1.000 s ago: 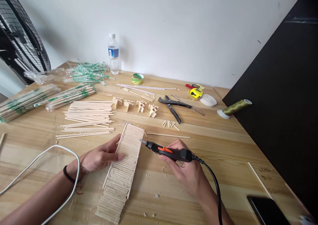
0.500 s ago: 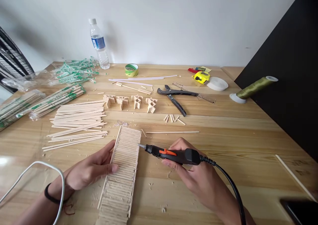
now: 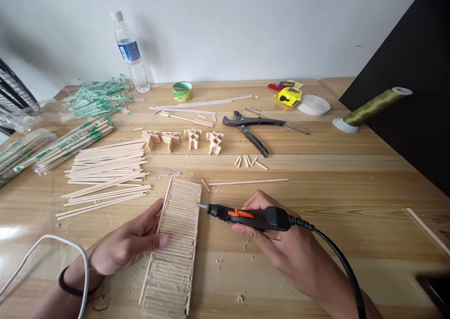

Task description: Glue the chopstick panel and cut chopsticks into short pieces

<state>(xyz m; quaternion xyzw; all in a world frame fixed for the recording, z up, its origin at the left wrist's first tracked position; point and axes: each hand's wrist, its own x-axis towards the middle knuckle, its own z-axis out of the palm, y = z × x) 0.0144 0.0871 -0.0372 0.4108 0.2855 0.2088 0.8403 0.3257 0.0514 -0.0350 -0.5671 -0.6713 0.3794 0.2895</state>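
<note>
My left hand (image 3: 128,244) grips the left edge of a long panel of wooden sticks (image 3: 179,230), thumb on its top face and fingers out of sight beneath. Short sticks lie crosswise between two long side rails; the near end runs out of view. In my right hand (image 3: 277,244) is a black corded hot glue pen (image 3: 246,216) with an orange lever. Its metal tip points left and sits at the panel's right edge, near the upper end; whether it touches cannot be made out. A short stick (image 3: 205,185) lies just beyond the panel's top right corner.
Loose sticks (image 3: 108,164) and bagged sticks (image 3: 77,145) lie left. Several small stick assemblies (image 3: 193,138) stand behind the panel, with a black cutter (image 3: 249,126) to their right. Bottle (image 3: 130,51), tape roll (image 3: 183,91), tape measure (image 3: 290,96) and thread spool (image 3: 378,107) stand farther back.
The view has shifted slightly. Both hands keep their grips, and the pen's tip remains at nearly the same spot along the panel's right edge.
</note>
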